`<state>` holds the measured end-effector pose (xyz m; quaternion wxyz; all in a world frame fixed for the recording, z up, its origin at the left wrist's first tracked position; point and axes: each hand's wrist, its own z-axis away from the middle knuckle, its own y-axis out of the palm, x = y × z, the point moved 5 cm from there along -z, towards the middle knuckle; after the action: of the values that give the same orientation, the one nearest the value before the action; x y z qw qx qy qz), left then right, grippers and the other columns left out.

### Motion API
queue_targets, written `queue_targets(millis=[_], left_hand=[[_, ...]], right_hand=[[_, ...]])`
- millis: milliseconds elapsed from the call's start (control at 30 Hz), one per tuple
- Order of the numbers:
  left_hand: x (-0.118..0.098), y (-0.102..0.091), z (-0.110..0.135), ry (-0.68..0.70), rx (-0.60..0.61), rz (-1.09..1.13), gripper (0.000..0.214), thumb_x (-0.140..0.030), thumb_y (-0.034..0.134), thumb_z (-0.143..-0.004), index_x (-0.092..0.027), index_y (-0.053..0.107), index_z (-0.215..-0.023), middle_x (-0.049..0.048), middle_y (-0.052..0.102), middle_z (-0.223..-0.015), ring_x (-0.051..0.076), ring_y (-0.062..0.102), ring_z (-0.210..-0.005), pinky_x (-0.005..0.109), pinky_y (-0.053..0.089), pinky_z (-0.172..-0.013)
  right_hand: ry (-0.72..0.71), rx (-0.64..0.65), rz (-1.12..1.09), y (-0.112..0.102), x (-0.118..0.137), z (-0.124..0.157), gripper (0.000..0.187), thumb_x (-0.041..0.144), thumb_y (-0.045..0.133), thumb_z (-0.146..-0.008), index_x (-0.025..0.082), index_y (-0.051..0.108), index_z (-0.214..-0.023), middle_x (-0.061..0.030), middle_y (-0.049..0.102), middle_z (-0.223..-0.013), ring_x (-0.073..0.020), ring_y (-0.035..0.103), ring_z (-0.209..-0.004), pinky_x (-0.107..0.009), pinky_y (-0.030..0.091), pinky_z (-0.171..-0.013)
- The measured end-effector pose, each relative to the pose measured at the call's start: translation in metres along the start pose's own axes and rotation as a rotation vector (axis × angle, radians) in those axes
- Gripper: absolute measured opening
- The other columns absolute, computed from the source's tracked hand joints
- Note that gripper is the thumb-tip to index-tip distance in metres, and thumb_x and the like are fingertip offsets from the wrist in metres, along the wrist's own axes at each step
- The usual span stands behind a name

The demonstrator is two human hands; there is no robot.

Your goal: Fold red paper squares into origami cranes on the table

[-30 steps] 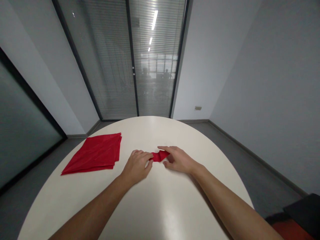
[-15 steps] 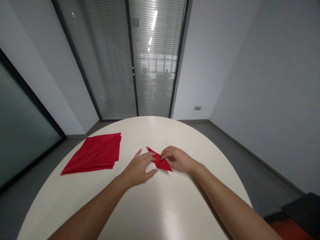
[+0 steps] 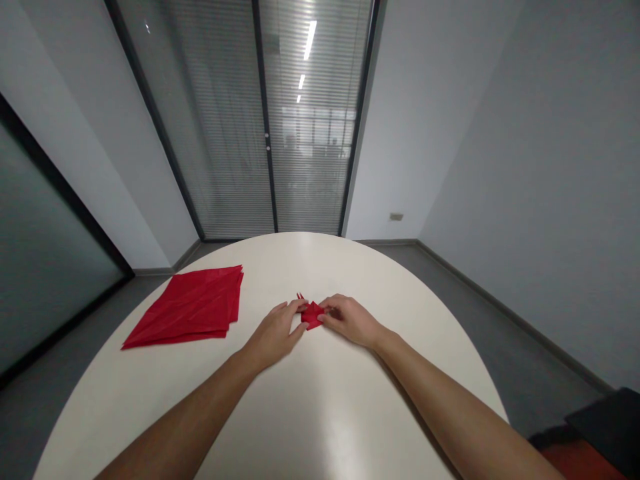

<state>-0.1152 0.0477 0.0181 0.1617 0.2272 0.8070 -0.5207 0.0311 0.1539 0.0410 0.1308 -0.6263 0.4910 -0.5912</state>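
Between my two hands is a small folded piece of red paper (image 3: 313, 316), with a raised peak in its middle and two thin points sticking out at its far left. My left hand (image 3: 278, 331) pinches its left side, thumb on the near edge and fingers on the far edge. From the right, my right hand (image 3: 351, 319) grips the other side between thumb and fingers. The parts of the paper under my fingertips are hidden.
A pile of larger red sheets (image 3: 187, 307) lies on the left of the round white table (image 3: 310, 260). A dark and red object, perhaps a chair (image 3: 595, 427), stands at the lower right. Beyond the table are glass panels with blinds (image 3: 310, 173).
My left thumb and fingers have closed onto the paper's left side. The paper has been turned and drawn together, its long right-hand point no longer showing. My right hand has shifted slightly.
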Motion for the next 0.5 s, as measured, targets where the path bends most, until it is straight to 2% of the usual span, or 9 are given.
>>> queue_targets(millis=[133, 300, 400, 500], left_hand=[[0.0006, 0.001, 0.0007, -0.005, -0.013, 0.007, 0.058, -0.021, 0.058, -0.093, -0.018, 0.036, -0.148, 0.0162, 0.06, -0.138, 0.028, 0.061, -0.125, 0.048, 0.049, -0.107], [-0.002, 0.0, 0.0007, 0.006, -0.012, 0.039, 0.073, -0.023, 0.058, -0.095, -0.022, 0.019, -0.156, 0.0179, 0.05, -0.148, 0.027, 0.059, -0.128, 0.048, 0.049, -0.107], [-0.0024, -0.0003, 0.0013, 0.006, -0.013, 0.044, 0.077, -0.026, 0.059, -0.095, -0.024, 0.014, -0.157, 0.0185, 0.045, -0.151, 0.027, 0.059, -0.128, 0.047, 0.05, -0.106], [-0.0027, -0.0001, 0.0023, 0.005, -0.008, 0.054, 0.077, -0.027, 0.059, -0.095, -0.024, 0.014, -0.158, 0.0183, 0.043, -0.153, 0.026, 0.059, -0.129, 0.045, 0.051, -0.105]], right_hand=[[0.002, -0.019, 0.022, 0.0048, -0.0021, -0.0013, 0.018, 0.022, 0.062, -0.092, 0.02, 0.071, -0.107, -0.0049, 0.07, -0.091, -0.0189, 0.061, -0.084, -0.029, 0.045, -0.077], [0.015, -0.083, 0.014, 0.0076, -0.0039, -0.0016, 0.037, 0.017, 0.064, -0.088, 0.021, 0.055, -0.124, -0.0023, 0.066, -0.094, -0.0166, 0.058, -0.079, -0.028, 0.044, -0.072], [-0.01, -0.101, 0.051, 0.0063, -0.0004, -0.0022, 0.025, 0.014, 0.064, -0.086, 0.021, 0.056, -0.109, -0.0019, 0.064, -0.091, -0.0174, 0.057, -0.081, -0.028, 0.044, -0.072], [-0.08, -0.082, 0.102, 0.0063, 0.0039, -0.0031, 0.011, 0.012, 0.062, -0.088, 0.02, 0.063, -0.095, -0.0042, 0.065, -0.091, -0.0195, 0.058, -0.088, -0.031, 0.046, -0.079]])
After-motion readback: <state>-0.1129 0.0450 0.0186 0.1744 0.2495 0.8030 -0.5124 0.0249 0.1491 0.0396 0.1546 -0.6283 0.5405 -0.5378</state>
